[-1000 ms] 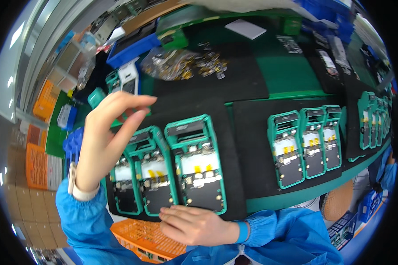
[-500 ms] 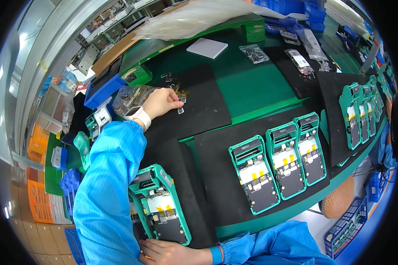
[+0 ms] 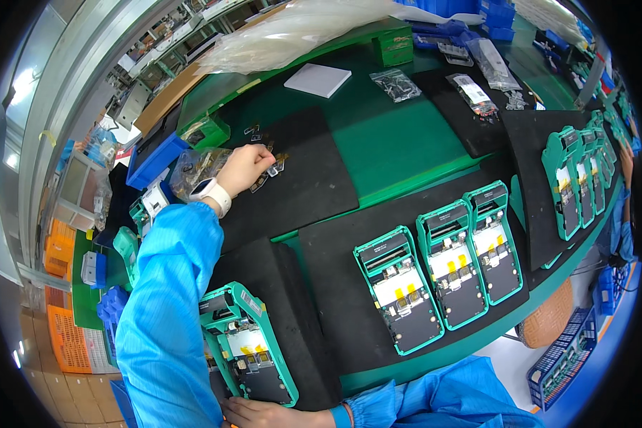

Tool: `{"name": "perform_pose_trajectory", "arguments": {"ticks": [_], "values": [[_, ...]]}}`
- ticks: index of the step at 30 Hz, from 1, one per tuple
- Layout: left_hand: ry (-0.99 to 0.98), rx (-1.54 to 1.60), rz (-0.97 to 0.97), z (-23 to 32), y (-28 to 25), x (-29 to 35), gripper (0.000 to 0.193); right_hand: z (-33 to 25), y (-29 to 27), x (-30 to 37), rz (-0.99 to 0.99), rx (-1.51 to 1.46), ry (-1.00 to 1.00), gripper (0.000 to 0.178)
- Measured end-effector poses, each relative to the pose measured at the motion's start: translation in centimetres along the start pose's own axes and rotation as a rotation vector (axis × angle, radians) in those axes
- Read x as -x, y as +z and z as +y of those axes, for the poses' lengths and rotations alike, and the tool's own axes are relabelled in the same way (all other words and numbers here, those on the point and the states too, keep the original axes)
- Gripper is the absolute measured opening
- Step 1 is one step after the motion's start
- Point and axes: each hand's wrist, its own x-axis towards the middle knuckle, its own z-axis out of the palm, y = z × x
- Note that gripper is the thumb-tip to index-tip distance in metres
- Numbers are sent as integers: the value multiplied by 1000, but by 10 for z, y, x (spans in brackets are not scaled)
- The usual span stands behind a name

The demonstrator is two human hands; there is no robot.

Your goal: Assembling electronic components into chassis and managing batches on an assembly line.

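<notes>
My left hand (image 3: 244,170), with a white watch on the wrist, reaches to the black mat at the back left. Its thumb and forefinger pinch a small pale flat part (image 3: 272,171). More small flat parts (image 3: 281,158) lie loose around the fingertips. At the bottom, my right hand (image 3: 264,415) lies against the lower end of a green-framed device housing (image 3: 262,360) holding a dark circuit board with yellow tabs. Its fingers look stretched out, partly cut off by the picture's edge. A second housing beside it is mostly hidden by my left sleeve.
Three similar open housings (image 3: 399,292) lie on the middle mat, with several more (image 3: 567,185) at the right. A crumpled clear bag (image 3: 196,171) and a blue bin (image 3: 155,153) are left of my left hand. Farther back are a white block (image 3: 318,80) and bagged parts (image 3: 395,84).
The view has shifted slightly. My left hand still pinches a small part, now drawn in closer among the loose pieces. My right hand stays by the housing, lower in the picture.
</notes>
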Motion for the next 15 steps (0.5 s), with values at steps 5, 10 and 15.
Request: {"name": "perform_pose_trajectory", "arguments": {"ticks": [5, 10, 15], "values": [[-9, -21, 25, 11, 6, -8, 24, 1, 6, 7, -24, -12, -22, 21], [7, -19, -48, 11, 13, -15, 21, 0, 3, 9, -41, -40, -9, 20], [-47, 210, 11, -12, 7, -9, 19, 1, 1, 0, -39, -75, -13, 20]]}}
